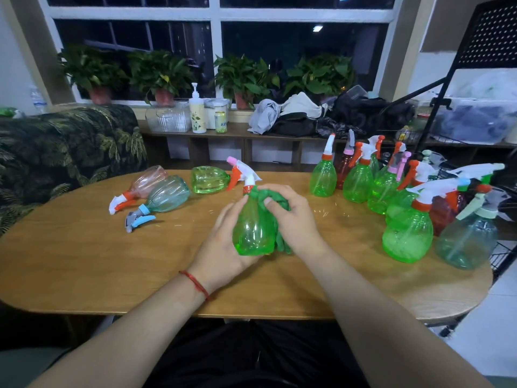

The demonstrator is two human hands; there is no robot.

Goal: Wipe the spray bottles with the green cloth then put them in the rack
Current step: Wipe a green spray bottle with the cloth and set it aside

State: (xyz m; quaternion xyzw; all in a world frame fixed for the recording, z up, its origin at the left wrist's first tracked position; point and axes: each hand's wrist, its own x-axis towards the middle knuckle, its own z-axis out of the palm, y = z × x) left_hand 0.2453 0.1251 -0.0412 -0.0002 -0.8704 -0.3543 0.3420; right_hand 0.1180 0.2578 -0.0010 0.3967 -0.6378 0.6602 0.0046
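Note:
A green spray bottle with a white and orange trigger head is held tilted over the middle of the wooden table. My left hand grips its lower body from the left. My right hand presses the green cloth against the bottle's neck and right side; most of the cloth is hidden under that hand. The black wire rack shows at the table's right edge.
Three bottles lie on their sides at the back left: pink, teal and green. Several upright bottles, such as a large green one, crowd the right side. A patterned sofa stands at the left, a cluttered shelf behind.

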